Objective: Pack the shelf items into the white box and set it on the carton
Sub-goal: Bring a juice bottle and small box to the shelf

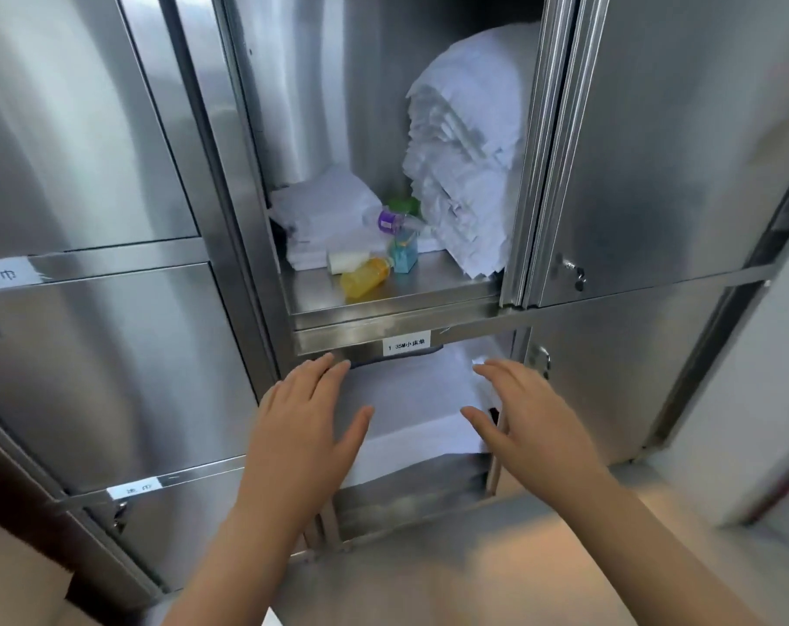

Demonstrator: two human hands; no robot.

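On the open steel shelf (429, 291) lie small toiletries: a yellow bottle (365, 276) on its side, a white bottle (348, 262), a blue square bottle (404, 253) and a clear bottle with a purple cap (390, 220). Below it, a white box-like thing (410, 408) sits in the lower compartment; whether it is the box or folded linen I cannot tell. My left hand (307, 417) is at its left side and my right hand (526, 413) at its right, fingers spread, holding nothing.
Folded white towels (325, 219) and a tall stack of white linen (469, 151) fill the upper shelf. Steel cabinet doors (90, 354) stand shut on the left; an open door (664, 151) hangs at the right. A brown carton corner (17, 580) shows bottom left.
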